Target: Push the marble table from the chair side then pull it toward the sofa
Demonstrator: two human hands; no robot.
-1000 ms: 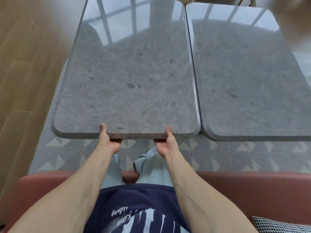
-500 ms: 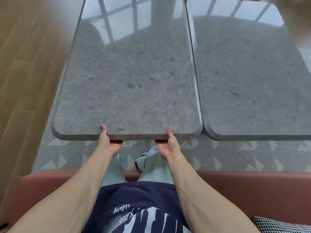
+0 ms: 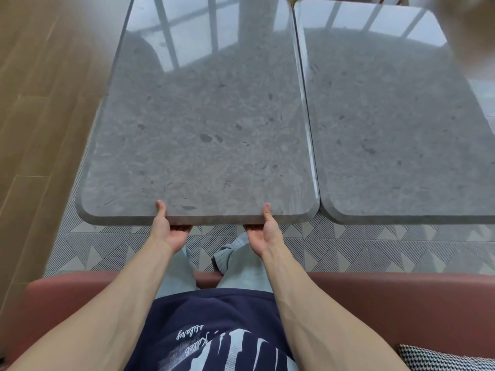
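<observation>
Patterned rug [image 3: 348,253] underlies the marble table [image 3: 198,135] (glossy grey); both hands [image 3: 171,231] grip its near edge.

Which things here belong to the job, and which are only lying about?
Job: left table; left hand; right hand; sofa.
Lying about: right table; rug; cushion; wood floor.
</observation>
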